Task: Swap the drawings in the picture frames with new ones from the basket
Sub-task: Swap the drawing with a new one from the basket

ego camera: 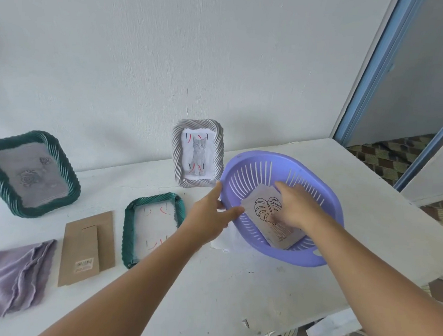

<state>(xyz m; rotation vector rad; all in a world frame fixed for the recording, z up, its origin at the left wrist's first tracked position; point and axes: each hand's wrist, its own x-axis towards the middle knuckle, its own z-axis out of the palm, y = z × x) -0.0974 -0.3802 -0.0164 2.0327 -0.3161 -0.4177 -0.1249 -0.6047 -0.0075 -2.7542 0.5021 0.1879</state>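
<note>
White table (232, 288) w/ basket (329, 202), by wall (144, 55).

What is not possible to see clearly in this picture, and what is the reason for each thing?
- Right hand, head view: motion blur hides whether its fingers grip the leaf drawing.
- Leaf drawing: the hand covers its right part; any sheets below are hidden.
- Basket: it hides most of the white paper under it.
- Large green frame: glare washes out its drawing.
- Purple cloth: cut off by the left edge.
</note>
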